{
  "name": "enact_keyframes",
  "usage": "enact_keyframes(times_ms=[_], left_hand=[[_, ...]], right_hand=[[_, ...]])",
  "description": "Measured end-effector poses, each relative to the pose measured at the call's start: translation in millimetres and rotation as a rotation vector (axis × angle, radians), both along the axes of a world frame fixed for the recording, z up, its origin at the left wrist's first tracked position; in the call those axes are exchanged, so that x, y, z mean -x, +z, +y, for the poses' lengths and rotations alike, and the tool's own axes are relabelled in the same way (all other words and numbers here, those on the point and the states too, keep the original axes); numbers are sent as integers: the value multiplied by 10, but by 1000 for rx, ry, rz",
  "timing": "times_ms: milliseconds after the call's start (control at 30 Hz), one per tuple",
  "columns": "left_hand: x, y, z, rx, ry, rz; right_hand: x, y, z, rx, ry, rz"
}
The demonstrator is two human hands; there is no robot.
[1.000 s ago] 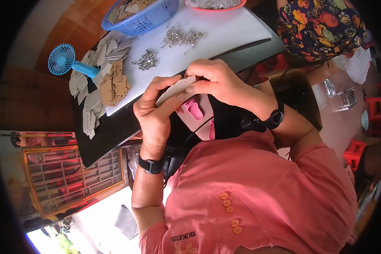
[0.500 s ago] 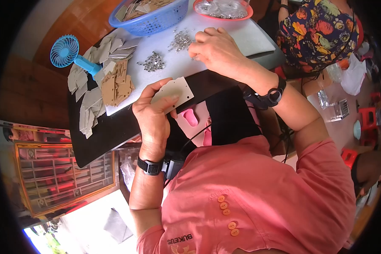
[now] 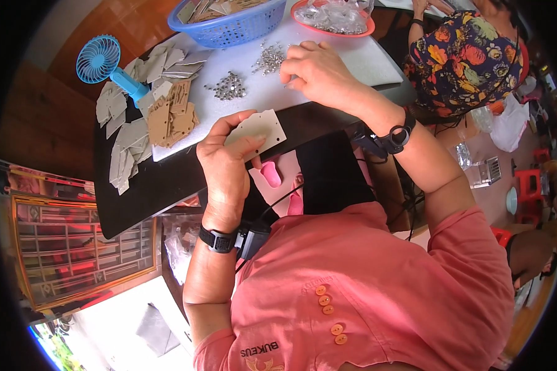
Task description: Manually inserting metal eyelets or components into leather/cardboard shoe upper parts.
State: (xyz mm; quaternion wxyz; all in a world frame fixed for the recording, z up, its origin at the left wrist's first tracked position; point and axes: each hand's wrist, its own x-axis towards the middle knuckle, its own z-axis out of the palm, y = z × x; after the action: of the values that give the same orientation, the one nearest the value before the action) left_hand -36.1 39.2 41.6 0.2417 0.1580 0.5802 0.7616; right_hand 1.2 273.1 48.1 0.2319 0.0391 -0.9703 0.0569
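Here, a pale card [image 3: 268, 130] is gripped by the left hand [image 3: 226, 157], with the thumb laid across its face and the fingers tucked behind. The card is held just off the near edge of the white mat [image 3: 229, 59], tilted, and small dark dots are seen along its edges. The two hands are kept apart. The right hand [image 3: 315, 71] is placed over the right part of the mat, close beside the farther heap of small metal bits [image 3: 268, 60], with its fingers curled and bunched; whether anything is pinched there, or the mat touched, cannot be told. A second heap of metal bits [image 3: 229, 86] is spread nearer the middle of the mat.

Brown cards [image 3: 172, 117] are piled on the mat's near left corner, and grey cards [image 3: 130, 151] are strewn past its left edge onto the dark table [image 3: 161, 179]. A blue fan [image 3: 99, 59] is set left of the mat, its handle end seen by the grey cards. At the mat's far side a blue basket [image 3: 235, 31] is filled with cards, and to its right a red tray [image 3: 337, 34] is loaded with clear bags. Beyond the mat's right end, a co-worker in a flowered top [image 3: 467, 59] can be seen.
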Motion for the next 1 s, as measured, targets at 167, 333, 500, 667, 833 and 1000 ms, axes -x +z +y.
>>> enact_keyframes(times_ms=[167,333,500,667,833,1000], left_hand=[[-5,24,14,14,8,-17],[-15,15,23,7,25,-19],[-14,15,32,11,26,-30],[-3,5,11,-20,25,-31],[-13,4,28,-9,32,-23],[-3,3,27,7,20,-7]], right_hand=[[46,-63,20,-20,8,-8],[35,-25,-29,-32,8,-22],[-26,88,-40,3,44,-122],[28,78,0,62,36,-159],[-60,46,56,82,61,0],[-32,-18,4,23,63,-60]])
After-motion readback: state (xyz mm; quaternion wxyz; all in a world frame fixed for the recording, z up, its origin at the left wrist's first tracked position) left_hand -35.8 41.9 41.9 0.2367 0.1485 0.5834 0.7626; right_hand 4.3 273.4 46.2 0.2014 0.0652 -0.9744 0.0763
